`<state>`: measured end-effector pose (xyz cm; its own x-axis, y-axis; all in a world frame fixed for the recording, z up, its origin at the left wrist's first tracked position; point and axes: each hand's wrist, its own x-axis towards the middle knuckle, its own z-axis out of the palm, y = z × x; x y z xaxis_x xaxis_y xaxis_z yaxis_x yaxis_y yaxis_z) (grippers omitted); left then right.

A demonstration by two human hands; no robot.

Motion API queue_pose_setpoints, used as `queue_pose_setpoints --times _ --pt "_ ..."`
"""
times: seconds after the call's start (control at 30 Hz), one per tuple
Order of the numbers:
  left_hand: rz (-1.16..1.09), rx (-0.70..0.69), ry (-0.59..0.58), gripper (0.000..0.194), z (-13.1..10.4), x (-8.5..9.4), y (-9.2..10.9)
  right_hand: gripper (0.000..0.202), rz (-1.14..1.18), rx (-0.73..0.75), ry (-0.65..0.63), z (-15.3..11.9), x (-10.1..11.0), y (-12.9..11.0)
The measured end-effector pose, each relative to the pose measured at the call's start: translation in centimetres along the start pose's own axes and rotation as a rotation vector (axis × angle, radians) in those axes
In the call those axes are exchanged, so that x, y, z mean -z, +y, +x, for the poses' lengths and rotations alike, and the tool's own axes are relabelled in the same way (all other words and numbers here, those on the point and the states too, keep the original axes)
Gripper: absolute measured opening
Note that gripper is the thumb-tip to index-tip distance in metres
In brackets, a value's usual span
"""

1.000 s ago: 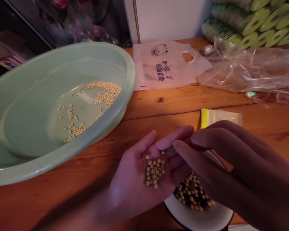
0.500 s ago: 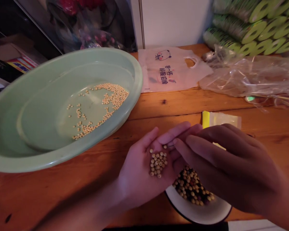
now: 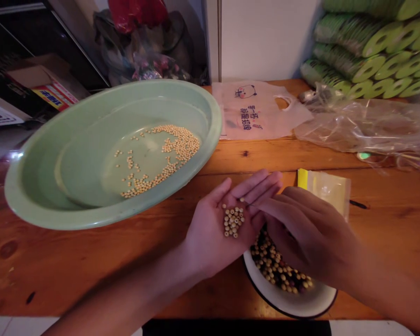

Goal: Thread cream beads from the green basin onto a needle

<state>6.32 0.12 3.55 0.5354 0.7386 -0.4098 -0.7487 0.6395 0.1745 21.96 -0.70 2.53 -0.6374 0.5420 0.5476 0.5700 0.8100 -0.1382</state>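
Palm up and slightly cupped, my left hand (image 3: 213,233) holds a small pile of pale round wooden beads (image 3: 234,221) with holes through them. My right hand (image 3: 308,233) is closed in a pinch beside the left fingers. From its fingertips a thin needle (image 3: 250,204) points left, and a single bead (image 3: 242,199) is at its tip; I cannot tell whether the bead is threaded on it. Under my right hand stands a white dark-rimmed bowl (image 3: 301,305) with light and dark beads (image 3: 276,268), partly hidden by the hand.
A large green basin (image 3: 80,219) with loose pale beads (image 3: 182,142) stands at left. Behind lie a printed plastic bag (image 3: 252,112) and clear plastic wrapping (image 3: 367,121). A small yellow-topped zip bag (image 3: 329,186) is beyond my right hand. Green rolls (image 3: 371,60) are stacked at back right.
The camera view has shifted, so the basin and bags appear farther right. My right hand has drawn its fingers in, and the needle shows more plainly near the bead.
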Motion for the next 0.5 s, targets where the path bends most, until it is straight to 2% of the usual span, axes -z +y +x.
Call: queue_pose_setpoints --times 0.1,0.2,0.3,0.4,0.5 --pt "-0.016 -0.011 -0.015 0.045 0.2 0.3 -0.1 0.024 0.279 -0.226 0.064 0.1 0.1 0.0" --pt "-0.042 -0.043 -0.007 0.042 0.4 0.3 -0.2 0.025 0.701 -0.495 0.147 0.2 0.4 0.4" --pt "-0.036 -0.05 0.055 0.041 0.6 0.2 -0.1 0.029 1.167 -0.696 0.145 0.4 0.7 1.1" --pt "-0.037 -0.07 0.086 0.04 0.6 0.1 0.0 0.028 1.589 -0.795 0.138 0.5 0.5 1.5" --pt "-0.039 -0.094 0.066 0.04 0.7 0.3 0.1 0.026 1.839 -0.789 0.119 0.4 0.3 1.7"
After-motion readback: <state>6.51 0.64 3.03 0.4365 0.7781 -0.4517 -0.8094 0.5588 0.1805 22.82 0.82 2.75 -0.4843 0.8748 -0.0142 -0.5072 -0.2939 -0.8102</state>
